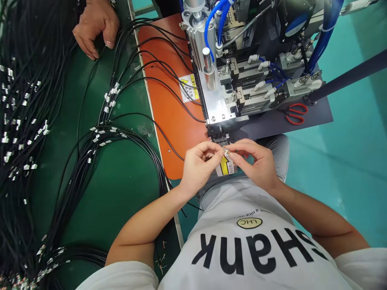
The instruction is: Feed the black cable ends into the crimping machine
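Observation:
In the head view, a black cable (163, 135) runs across the orange plate into my left hand (199, 165). That hand is closed in a pinch on the cable's end. My right hand (256, 161) pinches at the same spot from the other side, its fingertips on small pale wire ends (226, 151). Both hands are just in front of the machine's feed block (220, 137), above a label with a yellow arrow (224, 165). Fingertips partly hide the wire ends.
The pneumatic machine (208, 72) with blue hoses stands ahead, several cables lying along its orange plate (178, 141). Red-handled scissors (296, 113) lie at right. Bundled black cables with silvery tags (111, 96) cover the green table (121, 193). Another person's hand (98, 26) rests at upper left.

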A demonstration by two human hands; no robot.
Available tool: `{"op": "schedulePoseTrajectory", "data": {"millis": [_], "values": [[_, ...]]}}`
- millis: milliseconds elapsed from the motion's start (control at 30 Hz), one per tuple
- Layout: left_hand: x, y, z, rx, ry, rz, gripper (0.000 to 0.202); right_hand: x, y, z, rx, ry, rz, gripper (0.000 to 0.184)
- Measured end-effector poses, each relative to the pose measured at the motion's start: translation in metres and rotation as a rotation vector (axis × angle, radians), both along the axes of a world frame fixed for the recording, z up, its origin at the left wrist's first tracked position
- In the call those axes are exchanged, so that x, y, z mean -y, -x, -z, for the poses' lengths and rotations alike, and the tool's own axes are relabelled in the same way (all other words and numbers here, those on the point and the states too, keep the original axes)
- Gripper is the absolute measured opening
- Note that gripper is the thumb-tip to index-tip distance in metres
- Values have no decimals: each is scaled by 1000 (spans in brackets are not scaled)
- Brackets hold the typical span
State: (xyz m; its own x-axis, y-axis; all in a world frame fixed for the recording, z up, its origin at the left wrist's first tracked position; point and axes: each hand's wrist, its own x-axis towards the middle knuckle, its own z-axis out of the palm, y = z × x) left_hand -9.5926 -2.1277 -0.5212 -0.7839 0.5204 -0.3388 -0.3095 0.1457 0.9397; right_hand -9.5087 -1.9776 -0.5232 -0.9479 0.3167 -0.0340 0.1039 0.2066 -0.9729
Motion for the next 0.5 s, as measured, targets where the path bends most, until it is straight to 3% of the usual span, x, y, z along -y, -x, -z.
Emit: {"op": "schedulePoseTrajectory", "data": {"millis": [367, 500], "values": [[-2, 0, 1, -39, 14, 20, 24, 8, 3, 9, -14, -19, 160, 2], [1, 0, 3, -78, 37, 79, 21, 8, 6, 13, -71, -83, 161, 8]]}}
